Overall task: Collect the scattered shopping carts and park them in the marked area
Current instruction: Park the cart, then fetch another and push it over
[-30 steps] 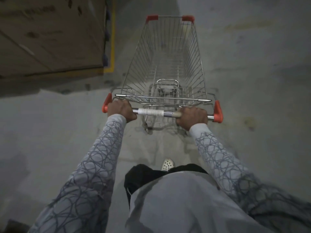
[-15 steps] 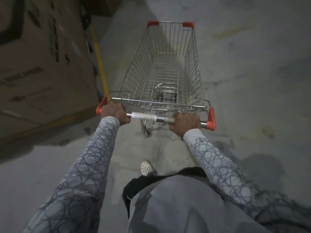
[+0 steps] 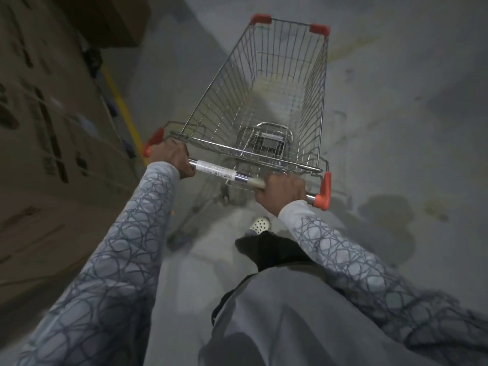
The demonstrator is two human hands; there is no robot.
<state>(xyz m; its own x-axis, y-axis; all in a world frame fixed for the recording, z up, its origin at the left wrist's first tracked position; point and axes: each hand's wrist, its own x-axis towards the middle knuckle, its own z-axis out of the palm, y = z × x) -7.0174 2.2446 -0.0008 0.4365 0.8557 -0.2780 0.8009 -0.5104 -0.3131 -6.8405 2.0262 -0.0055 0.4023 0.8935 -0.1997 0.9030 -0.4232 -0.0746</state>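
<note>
Floor: smooth grey concrete floor, scuffed and unevenly stained. Large dark blotchy stain on the right side; faint yellowish smear farther off.

Left side: tall stack of brown cardboard boxes with dark printed markings, print too blurred to read. A further brown carton stands beyond the stack, at its far end.

Yellow painted floor line runs along the foot of the boxes. Small bluish shapes lie between line and boxes, not identifiable.

Light: dim, grey, flat.
</note>
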